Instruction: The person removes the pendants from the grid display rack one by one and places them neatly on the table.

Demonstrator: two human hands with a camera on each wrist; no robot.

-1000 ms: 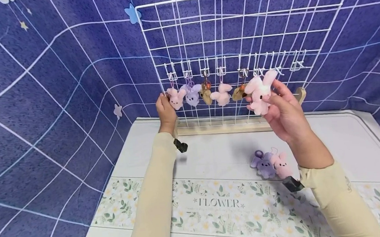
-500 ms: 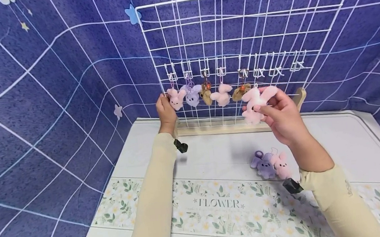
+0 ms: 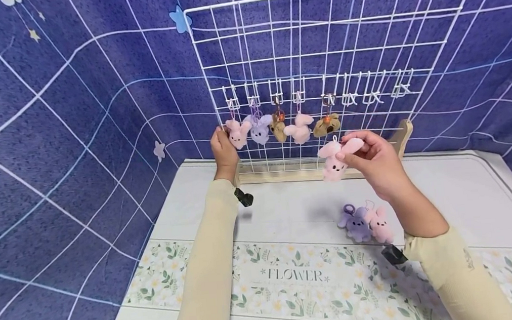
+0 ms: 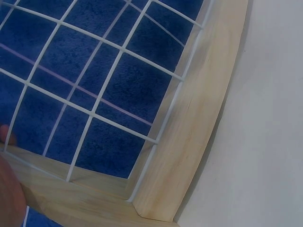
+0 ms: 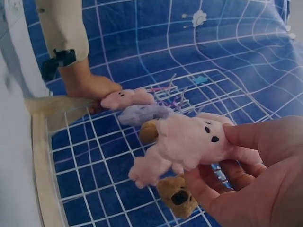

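My right hand (image 3: 375,162) pinches a pink bunny plush keychain (image 3: 333,168) by one ear, thumb in front. Its small white loop stands free, apart from the hooks. In the right wrist view the same bunny (image 5: 191,142) faces sideways between thumb and fingers. At the rack's lower left corner my left hand (image 3: 224,150) grips the wooden stand (image 4: 184,123), seen close in the left wrist view. On hooks of the white wire grid rack (image 3: 338,51) hang pink bunnies (image 3: 300,128), a purple bunny (image 3: 259,129) and brown plush keychains (image 3: 327,124).
A purple plush (image 3: 357,225) and another pink bunny (image 3: 381,224) lie side by side on the table (image 3: 283,213), below my right hand. Bare hooks (image 3: 372,96) line the rack's right part. A blue cloth (image 3: 76,145) with printed lines hangs behind and at the left.
My right hand has drawn the pink bunny down and slightly left, away from the hooks, uncovering the brown plush on the right. My left hand stays in place.
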